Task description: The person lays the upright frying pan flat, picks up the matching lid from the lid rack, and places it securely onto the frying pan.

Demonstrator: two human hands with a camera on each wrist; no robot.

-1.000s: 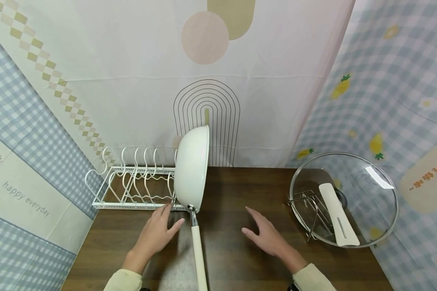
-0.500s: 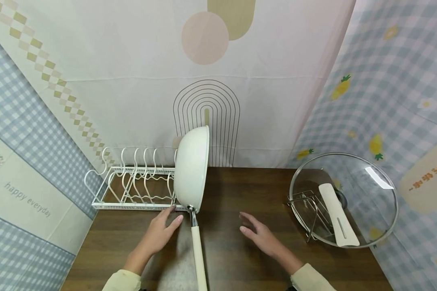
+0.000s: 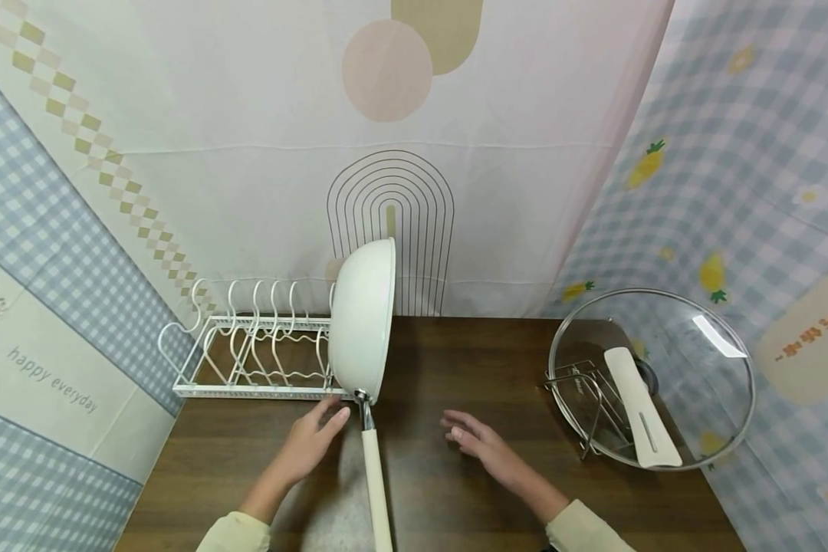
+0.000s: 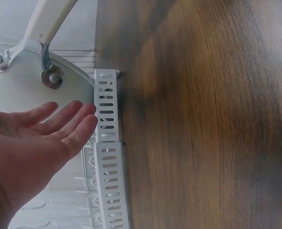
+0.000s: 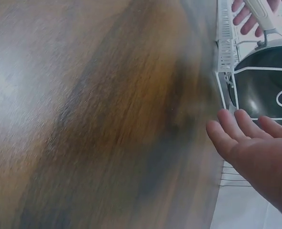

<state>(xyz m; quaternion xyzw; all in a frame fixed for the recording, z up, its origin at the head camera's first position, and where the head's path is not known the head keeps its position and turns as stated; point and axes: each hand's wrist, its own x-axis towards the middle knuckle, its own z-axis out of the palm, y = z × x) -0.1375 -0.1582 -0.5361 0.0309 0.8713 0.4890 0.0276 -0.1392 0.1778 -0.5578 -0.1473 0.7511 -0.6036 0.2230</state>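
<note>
A white wok stands on its side at the right end of a white wire dish rack. Its pale handle points toward the front of the table. My left hand is extended just left of the handle, with its fingertips at the rack's front rail and nothing in its grasp. My right hand hovers over the table to the right of the handle, fingers relaxed and holding nothing. In the right wrist view, the wok's dark inside shows behind rack wires, beyond my right hand.
At the right, a glass lid with a metal rim leans upright in a wire stand; a long white piece with a slot is at its middle. Brown wooden tabletop lies between wok and lid. Patterned cloths line the walls.
My right hand has moved left, toward the wok handle, and slightly nearer the front. My left hand has shifted a little toward the front. Wok, rack and lid stand as before.
</note>
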